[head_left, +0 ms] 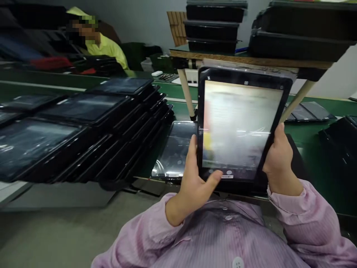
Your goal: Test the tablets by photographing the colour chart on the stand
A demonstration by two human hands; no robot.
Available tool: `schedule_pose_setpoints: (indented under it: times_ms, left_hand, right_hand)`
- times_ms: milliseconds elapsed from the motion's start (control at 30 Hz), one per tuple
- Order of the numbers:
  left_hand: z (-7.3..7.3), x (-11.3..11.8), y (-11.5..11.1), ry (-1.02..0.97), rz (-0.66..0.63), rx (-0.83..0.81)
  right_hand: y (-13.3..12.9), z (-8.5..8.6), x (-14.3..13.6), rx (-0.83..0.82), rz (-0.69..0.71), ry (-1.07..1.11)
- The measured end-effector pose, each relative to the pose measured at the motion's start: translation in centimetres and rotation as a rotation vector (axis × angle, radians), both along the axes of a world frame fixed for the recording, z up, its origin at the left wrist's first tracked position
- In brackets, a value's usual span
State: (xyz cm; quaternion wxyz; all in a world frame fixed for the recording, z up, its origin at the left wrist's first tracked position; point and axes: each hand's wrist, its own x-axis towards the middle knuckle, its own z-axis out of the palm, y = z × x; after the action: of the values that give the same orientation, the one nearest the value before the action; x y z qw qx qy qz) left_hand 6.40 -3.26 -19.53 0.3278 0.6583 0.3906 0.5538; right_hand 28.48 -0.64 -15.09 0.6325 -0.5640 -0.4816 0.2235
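Observation:
A black-framed tablet (240,126) with a lit, blurry pale picture on its screen is held up in front of my body, tilted slightly. My left hand (195,180) grips its lower left corner, with the thumb over the bottom edge of the frame. On the opposite side, my right hand (280,150) holds the right edge, its fingers hidden behind the device. Behind and left of the held tablet, another dark tablet (177,149) lies face up on the green table (178,108).
Tall stacks of black tablets (83,108) cover the left. A wooden shelf (251,59) on legs bears black trays (214,29). More dark devices (341,141) lie at the right. A person in yellow (108,50) is at the back left.

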Motion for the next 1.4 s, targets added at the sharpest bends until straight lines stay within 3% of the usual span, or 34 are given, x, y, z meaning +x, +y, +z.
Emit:
schedule_pose_setpoints:
  times_ms: [100,167,300,500,867,1167,1400]
  left_hand:
    - [0.0,0.1,0.0,0.227,0.042,0.053]
    - [-0.1,0.3,0.0,0.296,0.070,0.066]
    - [-0.5,0.6,0.2,0.362,0.119,0.144]
    - [-0.7,0.9,0.7,0.382,0.130,0.273]
    - [-0.5,0.3,0.6,0.376,0.055,0.330]
    - [-0.5,0.5,0.1,0.407,0.147,0.235]
    - [-0.5,0.4,0.0,0.451,0.161,0.229]
  right_hand:
    - [0.1,-0.5,0.2,-0.002,-0.070,0.194]
    - [0.1,-0.6,0.2,0.046,-0.044,0.283]
    - [0.3,-0.5,0.0,0.159,0.098,0.418]
    - [0.5,-0.3,-0.4,0.227,0.172,0.553]
    - [0.5,-0.4,-0.6,0.268,0.081,0.535]
    - [0.6,-0.4,-0.8,0.303,0.059,0.530]
    - [0.4,-0.2,-0.9,0.268,0.130,0.489]
